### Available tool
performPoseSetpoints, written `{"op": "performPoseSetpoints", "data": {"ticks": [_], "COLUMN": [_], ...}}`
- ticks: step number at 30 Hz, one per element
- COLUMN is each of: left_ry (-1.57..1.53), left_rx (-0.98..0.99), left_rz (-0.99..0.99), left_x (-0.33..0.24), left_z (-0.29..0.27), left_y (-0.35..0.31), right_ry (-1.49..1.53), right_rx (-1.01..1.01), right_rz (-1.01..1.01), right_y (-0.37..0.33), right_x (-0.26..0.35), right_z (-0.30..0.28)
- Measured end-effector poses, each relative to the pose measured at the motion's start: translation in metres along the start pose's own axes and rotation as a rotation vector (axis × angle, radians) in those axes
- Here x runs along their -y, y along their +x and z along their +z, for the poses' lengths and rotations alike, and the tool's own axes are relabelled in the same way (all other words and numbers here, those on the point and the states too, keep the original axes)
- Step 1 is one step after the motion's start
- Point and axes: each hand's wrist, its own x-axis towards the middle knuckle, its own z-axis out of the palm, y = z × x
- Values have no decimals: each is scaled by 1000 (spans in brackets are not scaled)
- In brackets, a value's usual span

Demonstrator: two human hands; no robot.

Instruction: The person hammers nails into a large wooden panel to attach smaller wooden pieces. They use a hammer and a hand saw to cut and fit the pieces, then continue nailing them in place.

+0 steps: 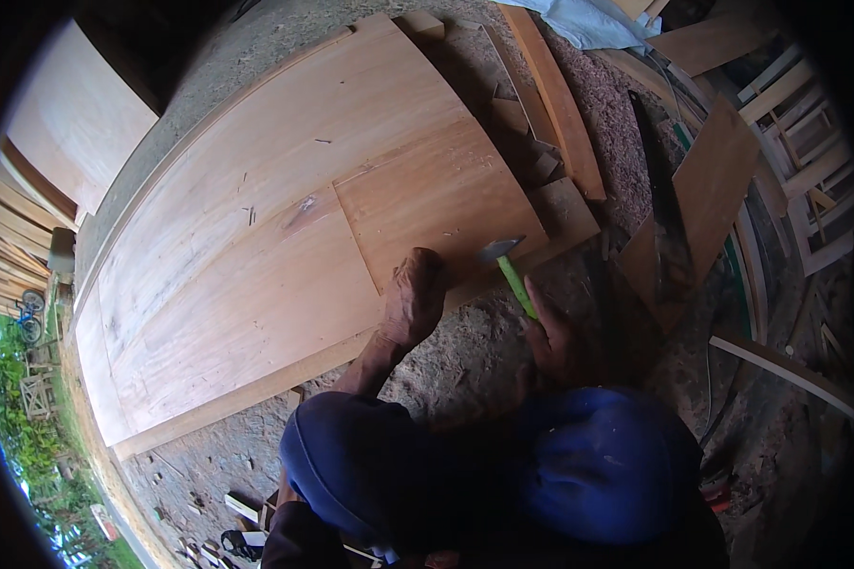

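Observation:
A large wooden panel lies in front of me, with a smaller rectangular sheet set at its right end. My left hand rests closed on the panel near its close edge, fingers curled downward; anything between the fingertips is hidden. In my right hand is a hammer with a green handle. Its metal head is just right of my left hand, over the panel's edge. Several nails lie loose on the panel, to the left of the smaller sheet.
Wood offcuts and a long board lie beyond the panel's right end. Farther right are a long dark blade-like tool, a plywood piece and slatted wood. My blue-clad knees are close below my hands.

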Motion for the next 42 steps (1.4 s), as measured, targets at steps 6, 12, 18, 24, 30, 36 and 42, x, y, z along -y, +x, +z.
{"op": "performPoseSetpoints", "data": {"ticks": [6,12,18,24,30,36,42], "left_ry": [373,396,406,396,449,339,376], "left_rx": [-138,-102,-131,-126,-183,-67,-37], "left_rz": [188,192,180,182,232,255,325], "left_x": [4,5,9,13,10,8,16], "left_z": [19,26,28,28,30,16,1], "left_y": [0,0,-1,-2,-1,-5,-12], "right_ry": [107,19,-158,-219,-175,-106,-57], "right_rx": [17,-27,102,140,149,116,130], "right_rz": [116,33,38,-33,-43,9,67], "right_y": [-9,-12,-4,0,2,5,9], "right_x": [11,4,14,16,13,16,19], "right_z": [-2,4,3,4,2,1,-3]}}
